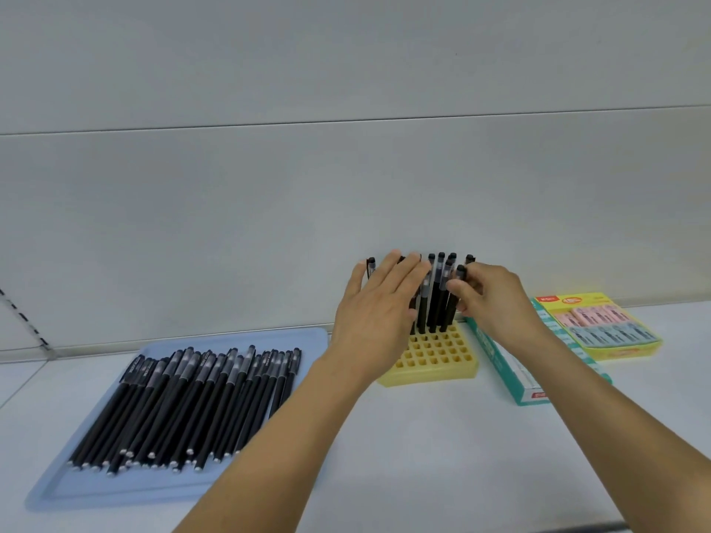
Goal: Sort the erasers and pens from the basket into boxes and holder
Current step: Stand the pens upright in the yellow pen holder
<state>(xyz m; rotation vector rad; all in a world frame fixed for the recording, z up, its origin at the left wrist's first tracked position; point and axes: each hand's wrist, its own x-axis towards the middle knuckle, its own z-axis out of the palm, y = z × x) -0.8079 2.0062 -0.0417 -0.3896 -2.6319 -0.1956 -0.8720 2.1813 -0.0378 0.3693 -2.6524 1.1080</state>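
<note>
A yellow grid holder (434, 355) stands on the shelf with several black pens (434, 294) upright in its back rows. My left hand (379, 305) lies flat with straight fingers against the left side of those standing pens. My right hand (488, 298) pinches one black pen (454, 298) near its cap at the right of the group, its lower end at the holder. A pale blue tray (50, 490) at the left carries several loose black pens (184, 409) lying side by side.
A teal box (511, 375) lies right of the holder, partly under my right forearm. Beyond it sits a yellow box (615, 352) with pink and blue erasers (600, 325). A grey wall rises directly behind the holder.
</note>
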